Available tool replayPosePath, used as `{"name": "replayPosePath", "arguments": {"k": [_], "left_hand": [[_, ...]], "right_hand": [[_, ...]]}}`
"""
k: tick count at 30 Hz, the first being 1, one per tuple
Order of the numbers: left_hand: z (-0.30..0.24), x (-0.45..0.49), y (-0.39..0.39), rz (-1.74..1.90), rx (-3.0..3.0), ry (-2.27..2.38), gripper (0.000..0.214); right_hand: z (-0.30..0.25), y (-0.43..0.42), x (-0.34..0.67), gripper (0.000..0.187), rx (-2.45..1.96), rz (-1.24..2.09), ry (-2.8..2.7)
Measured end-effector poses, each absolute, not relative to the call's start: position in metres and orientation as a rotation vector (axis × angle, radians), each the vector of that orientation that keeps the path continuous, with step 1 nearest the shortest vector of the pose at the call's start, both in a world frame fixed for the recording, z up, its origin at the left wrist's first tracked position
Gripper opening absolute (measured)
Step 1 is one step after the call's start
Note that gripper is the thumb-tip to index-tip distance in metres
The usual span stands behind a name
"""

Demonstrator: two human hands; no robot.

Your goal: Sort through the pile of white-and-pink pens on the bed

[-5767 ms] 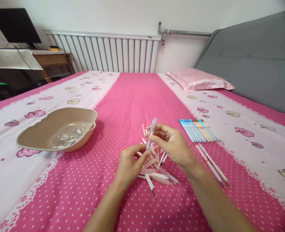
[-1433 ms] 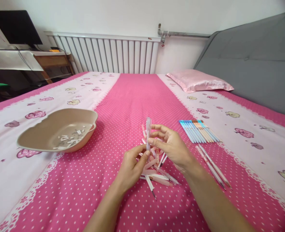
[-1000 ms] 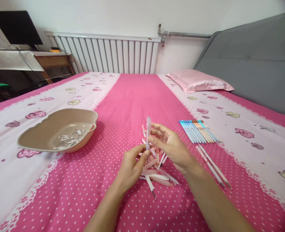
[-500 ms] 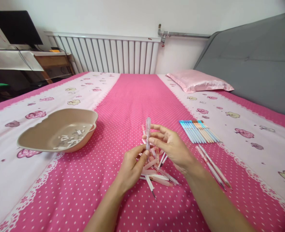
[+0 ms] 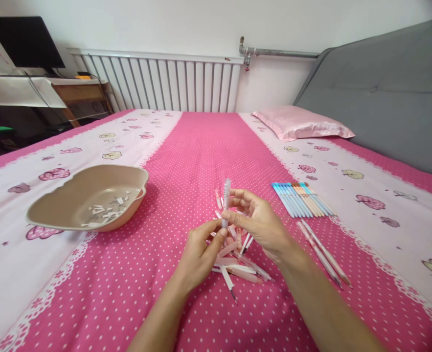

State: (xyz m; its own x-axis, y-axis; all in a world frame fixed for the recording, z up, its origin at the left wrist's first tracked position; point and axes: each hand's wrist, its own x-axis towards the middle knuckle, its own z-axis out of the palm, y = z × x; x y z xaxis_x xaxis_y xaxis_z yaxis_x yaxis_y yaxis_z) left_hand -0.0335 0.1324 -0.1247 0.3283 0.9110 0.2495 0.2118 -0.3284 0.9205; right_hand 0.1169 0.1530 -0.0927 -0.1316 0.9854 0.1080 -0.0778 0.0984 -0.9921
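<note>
A pale translucent pen (image 5: 227, 191) stands nearly upright between my two hands. My left hand (image 5: 202, 248) pinches its lower end between thumb and fingers. Higher up, my right hand (image 5: 263, 222) has thumb and fingers closed around the barrel, where small dark print shows. Beneath both hands lies a loose pile of pen parts, with pink barrels (image 5: 243, 275) and white refills (image 5: 226, 277), partly hidden by the fingers. To the right of my right hand, two pale pink pens (image 5: 320, 252) lie side by side on the bedspread.
A row of blue and beige pens (image 5: 292, 200) lies farther right. On the left sits a beige basin (image 5: 69, 205) with small white pieces (image 5: 107, 214) inside. The pink dotted bedspread (image 5: 201, 146) reaches a radiator (image 5: 164, 83); a pink pillow (image 5: 300, 122) lies by the grey headboard (image 5: 384, 88).
The pen has shifted slightly right and turned, so dark print now shows on its upper part. My right thumb sits a little lower on it. My left hand has hardly moved.
</note>
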Motion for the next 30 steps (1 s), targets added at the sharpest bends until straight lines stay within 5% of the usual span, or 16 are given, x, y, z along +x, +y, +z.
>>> {"name": "replayPosePath", "arguments": {"k": [9, 30], "left_hand": [[-0.1304, -0.0362, 0.1328, 1.033, 1.700, 0.986, 0.028], [-0.1224, -0.0337, 0.1317, 1.064, 1.742, 0.994, 0.027]], "right_hand": [[-0.0857, 0.1491, 0.1142, 0.042, -0.876, 1.510, -1.222], [-0.0916, 0.1512, 0.1158, 0.048, -0.999, 1.325, -1.279]]}}
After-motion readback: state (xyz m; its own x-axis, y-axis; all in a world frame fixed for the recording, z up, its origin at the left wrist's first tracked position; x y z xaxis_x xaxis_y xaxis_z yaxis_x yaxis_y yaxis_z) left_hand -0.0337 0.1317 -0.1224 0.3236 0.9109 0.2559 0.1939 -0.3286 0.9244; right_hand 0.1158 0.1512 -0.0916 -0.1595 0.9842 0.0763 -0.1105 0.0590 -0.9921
